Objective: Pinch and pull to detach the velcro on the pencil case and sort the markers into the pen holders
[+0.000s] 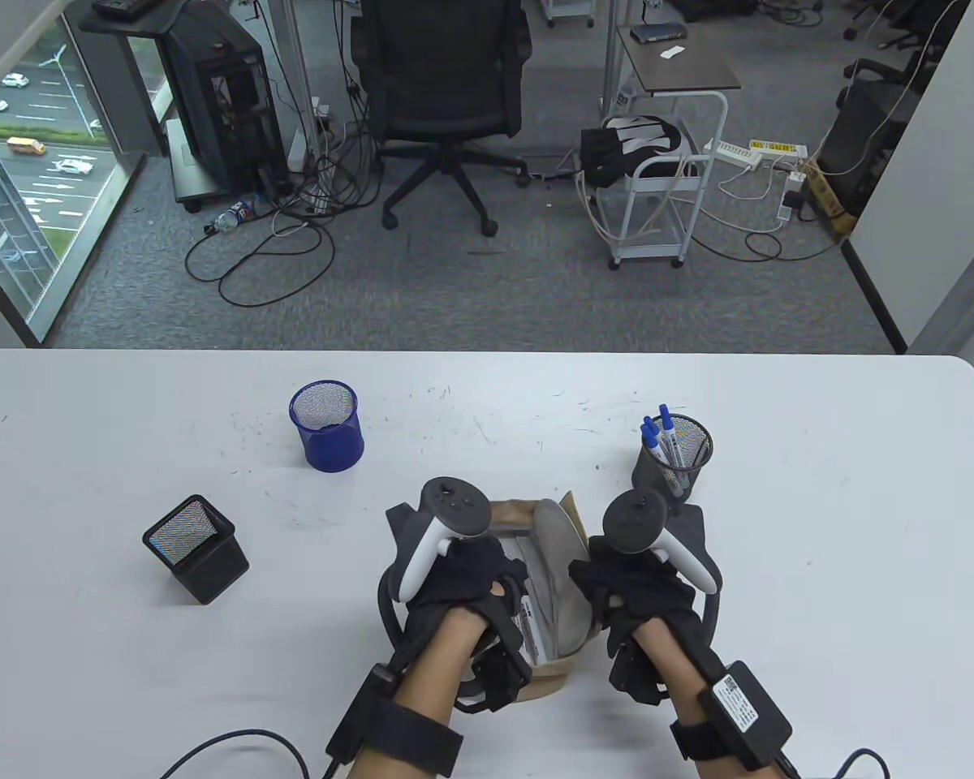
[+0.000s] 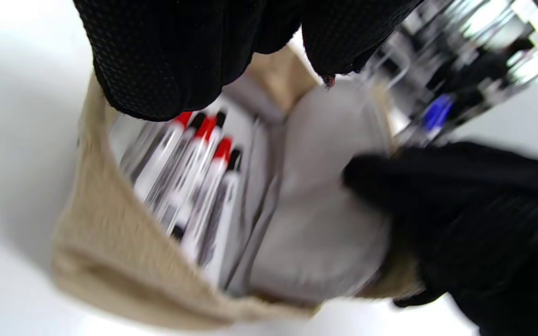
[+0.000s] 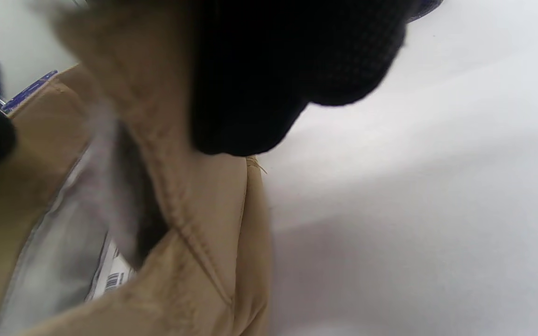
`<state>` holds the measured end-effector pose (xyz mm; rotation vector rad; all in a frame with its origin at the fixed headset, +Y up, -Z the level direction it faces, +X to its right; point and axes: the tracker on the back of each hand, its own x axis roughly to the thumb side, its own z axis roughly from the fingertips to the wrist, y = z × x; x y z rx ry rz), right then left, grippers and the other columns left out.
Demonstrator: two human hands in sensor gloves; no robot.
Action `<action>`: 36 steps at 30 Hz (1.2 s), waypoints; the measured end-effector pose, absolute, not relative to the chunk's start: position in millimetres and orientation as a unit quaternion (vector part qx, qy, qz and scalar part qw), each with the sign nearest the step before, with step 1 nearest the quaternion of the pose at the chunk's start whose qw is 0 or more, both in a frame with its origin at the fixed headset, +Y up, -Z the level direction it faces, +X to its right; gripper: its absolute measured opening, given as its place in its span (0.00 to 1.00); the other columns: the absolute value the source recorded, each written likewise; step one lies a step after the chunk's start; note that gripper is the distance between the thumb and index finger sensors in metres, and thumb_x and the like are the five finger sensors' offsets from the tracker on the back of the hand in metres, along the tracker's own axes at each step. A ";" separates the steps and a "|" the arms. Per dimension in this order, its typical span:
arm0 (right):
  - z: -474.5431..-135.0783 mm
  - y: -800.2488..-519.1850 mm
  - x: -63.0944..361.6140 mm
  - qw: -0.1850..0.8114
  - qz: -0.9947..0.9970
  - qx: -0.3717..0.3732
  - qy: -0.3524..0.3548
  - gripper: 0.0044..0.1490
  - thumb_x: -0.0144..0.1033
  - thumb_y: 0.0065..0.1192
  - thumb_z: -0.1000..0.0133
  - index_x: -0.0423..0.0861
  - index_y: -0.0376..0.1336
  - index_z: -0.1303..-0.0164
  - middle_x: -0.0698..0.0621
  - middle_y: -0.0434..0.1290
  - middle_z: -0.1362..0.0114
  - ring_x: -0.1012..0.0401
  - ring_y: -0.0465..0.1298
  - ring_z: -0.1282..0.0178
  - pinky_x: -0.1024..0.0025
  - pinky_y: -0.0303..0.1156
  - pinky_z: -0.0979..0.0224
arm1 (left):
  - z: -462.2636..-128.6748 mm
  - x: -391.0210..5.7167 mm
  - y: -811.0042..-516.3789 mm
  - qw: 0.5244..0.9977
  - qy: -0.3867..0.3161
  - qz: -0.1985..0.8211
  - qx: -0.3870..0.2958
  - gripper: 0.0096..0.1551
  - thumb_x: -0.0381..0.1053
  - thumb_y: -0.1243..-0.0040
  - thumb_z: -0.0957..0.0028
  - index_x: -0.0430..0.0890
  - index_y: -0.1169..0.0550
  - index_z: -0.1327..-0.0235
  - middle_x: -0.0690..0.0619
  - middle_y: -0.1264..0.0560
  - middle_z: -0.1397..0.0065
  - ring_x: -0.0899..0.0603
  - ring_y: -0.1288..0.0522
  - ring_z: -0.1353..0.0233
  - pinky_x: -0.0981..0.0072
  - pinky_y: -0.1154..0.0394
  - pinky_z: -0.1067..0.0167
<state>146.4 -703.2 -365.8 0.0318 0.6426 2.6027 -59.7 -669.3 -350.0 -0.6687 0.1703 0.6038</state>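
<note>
A tan pencil case (image 1: 545, 677) with grey lining lies open at the table's near edge, between my two hands. My left hand (image 1: 475, 580) grips its left wall; the left wrist view shows those fingers (image 2: 171, 60) over the tan rim (image 2: 105, 219). Inside lie several markers (image 2: 194, 177) with red and black caps. My right hand (image 1: 609, 588) holds the grey-lined flap (image 1: 553, 552) pulled to the right, and its fingers (image 3: 269, 79) curl over the tan edge (image 3: 194, 210). A dark round mesh holder (image 1: 672, 466) holds blue-capped markers.
A blue round mesh holder (image 1: 325, 425) stands at the middle left. A black square holder (image 1: 196, 549) sits nearer the left. Past the far table edge are an office chair (image 1: 442, 97) and a white cart (image 1: 657, 162).
</note>
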 end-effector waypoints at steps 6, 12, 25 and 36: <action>-364.8 -704.6 143.6 0.227 0.945 0.015 0.234 0.37 0.40 0.69 0.43 0.28 0.65 0.32 0.39 0.85 0.47 0.60 0.87 0.75 0.71 0.82 0.71 | -383.2 -43.6 -723.3 0.899 0.138 0.113 -0.399 0.43 0.53 0.34 0.44 0.32 0.32 0.20 0.31 0.23 0.26 0.31 0.16 0.35 0.55 0.13 0.47; -364.9 -705.9 142.4 0.226 0.945 0.016 0.236 0.37 0.40 0.69 0.43 0.28 0.65 0.32 0.39 0.85 0.47 0.60 0.87 0.75 0.71 0.82 0.71 | -405.5 -24.3 -743.8 0.907 0.160 -0.013 -0.389 0.53 0.59 0.24 0.54 0.34 0.30 0.20 0.38 0.18 0.33 0.38 0.12 0.45 0.61 0.11 0.55; -365.4 -707.8 142.7 0.224 0.946 0.010 0.236 0.37 0.40 0.69 0.43 0.28 0.65 0.33 0.39 0.85 0.47 0.61 0.87 0.75 0.71 0.82 0.71 | -401.6 -38.1 -734.8 0.928 0.128 0.064 -0.344 0.47 0.55 0.23 0.53 0.41 0.29 0.21 0.49 0.13 0.40 0.45 0.10 0.49 0.63 0.11 0.57; -364.8 -708.1 142.3 0.219 0.948 0.008 0.233 0.37 0.40 0.69 0.43 0.28 0.65 0.33 0.39 0.85 0.47 0.61 0.87 0.75 0.71 0.82 0.71 | -397.3 -134.5 -625.9 0.914 0.101 0.351 -0.177 0.32 0.52 0.21 0.54 0.55 0.20 0.35 0.51 0.14 0.36 0.41 0.12 0.43 0.59 0.12 0.54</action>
